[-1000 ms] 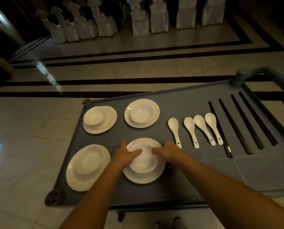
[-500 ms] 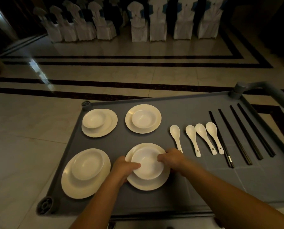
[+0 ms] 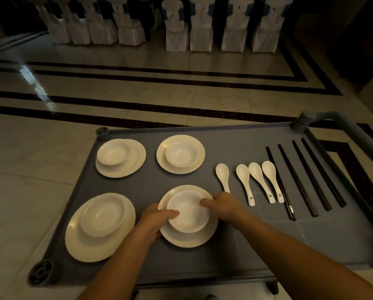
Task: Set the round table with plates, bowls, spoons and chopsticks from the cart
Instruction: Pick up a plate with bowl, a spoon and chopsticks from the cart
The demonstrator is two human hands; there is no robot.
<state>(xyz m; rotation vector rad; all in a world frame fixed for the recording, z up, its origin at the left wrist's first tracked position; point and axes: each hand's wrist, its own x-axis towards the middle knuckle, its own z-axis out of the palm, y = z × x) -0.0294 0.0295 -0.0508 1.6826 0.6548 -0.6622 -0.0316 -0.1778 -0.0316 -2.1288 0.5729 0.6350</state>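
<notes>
Left hand (image 3: 154,220) and right hand (image 3: 223,204) grip the near plate (image 3: 190,240) under its bowl (image 3: 188,212) on the cart (image 3: 235,148).

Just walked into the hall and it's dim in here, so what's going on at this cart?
A person is at the grey cart, both hands on the near plate and the bowl stacked on it. The left hand and right hand grip its opposite sides, thumbs over the bowl's rim. Three more plate-and-bowl sets, four spoons and four pairs of chopsticks lie on the cart untouched.
</notes>
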